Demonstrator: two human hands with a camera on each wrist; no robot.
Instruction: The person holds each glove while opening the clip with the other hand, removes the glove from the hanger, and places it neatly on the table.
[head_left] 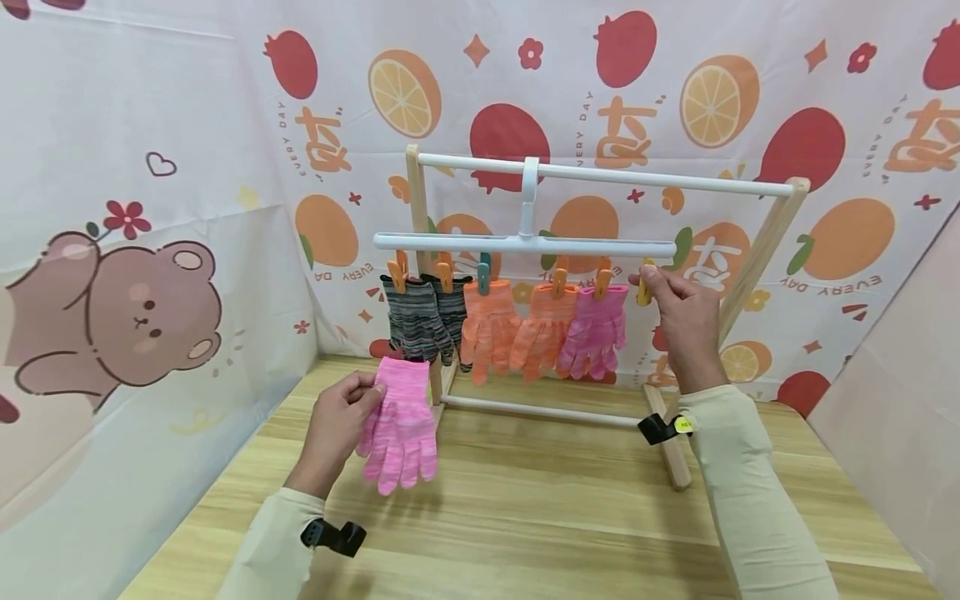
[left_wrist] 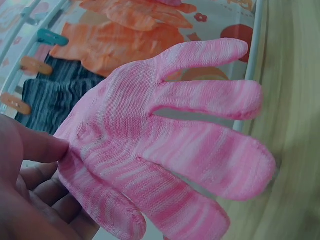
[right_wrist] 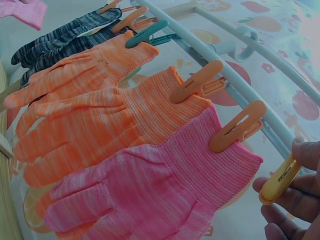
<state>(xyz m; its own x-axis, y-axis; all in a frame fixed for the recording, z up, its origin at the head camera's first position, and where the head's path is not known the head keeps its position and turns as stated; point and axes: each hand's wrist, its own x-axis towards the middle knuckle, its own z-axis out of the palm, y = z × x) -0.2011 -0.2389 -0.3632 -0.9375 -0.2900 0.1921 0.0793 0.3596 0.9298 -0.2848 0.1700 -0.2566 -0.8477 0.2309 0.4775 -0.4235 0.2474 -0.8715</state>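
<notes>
My left hand (head_left: 341, 425) pinches a pink knitted glove (head_left: 405, 425) at its side near the cuff, and the glove dangles fingers down in front of the rack. In the left wrist view the same glove (left_wrist: 125, 115) spreads wide past my thumb. At the right end of the white hanger (head_left: 480, 243), my right hand (head_left: 686, 325) pinches a yellow clothespin (right_wrist: 281, 179) between thumb and fingers. Beside it hangs another pink glove (right_wrist: 165, 175), held by an orange clothespin (right_wrist: 239, 126). Two orange gloves (head_left: 489, 329) and dark grey striped gloves (head_left: 414, 317) hang farther left.
The hanger hooks over the top bar (head_left: 637, 177) of a wood-and-white rack, whose lower bar (head_left: 540, 412) runs near the wood-grain table (head_left: 525, 508). A teal clothespin (head_left: 483, 273) holds one orange glove. Printed cloth (head_left: 450, 100) stands behind the rack and at the sides.
</notes>
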